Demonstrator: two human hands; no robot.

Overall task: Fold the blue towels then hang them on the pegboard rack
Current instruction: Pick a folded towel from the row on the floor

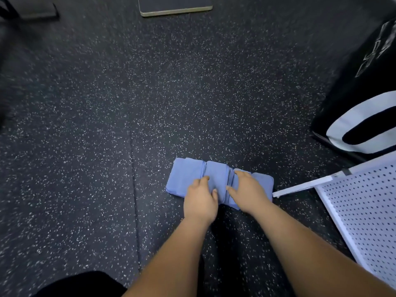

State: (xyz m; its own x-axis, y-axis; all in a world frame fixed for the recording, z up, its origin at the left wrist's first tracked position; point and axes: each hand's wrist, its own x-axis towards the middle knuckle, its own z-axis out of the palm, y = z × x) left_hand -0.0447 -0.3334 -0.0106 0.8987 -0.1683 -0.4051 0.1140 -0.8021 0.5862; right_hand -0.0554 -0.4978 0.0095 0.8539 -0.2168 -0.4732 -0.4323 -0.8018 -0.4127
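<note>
Speckled rubber floor at left. Blue towels lie low of centre on it, folded into row of small bundles, touching side by side. Left hand on middle bundle, fingers curled over, thumb pinching fold. Right hand flat on next bundle, fingers spread, pressing. Pegboard rack lies just beside row, at right. Judgement: cloth light, soft, limp, likely to unfold if lifted by one corner; take hold across folded edge, pinching all layers together.
</note>
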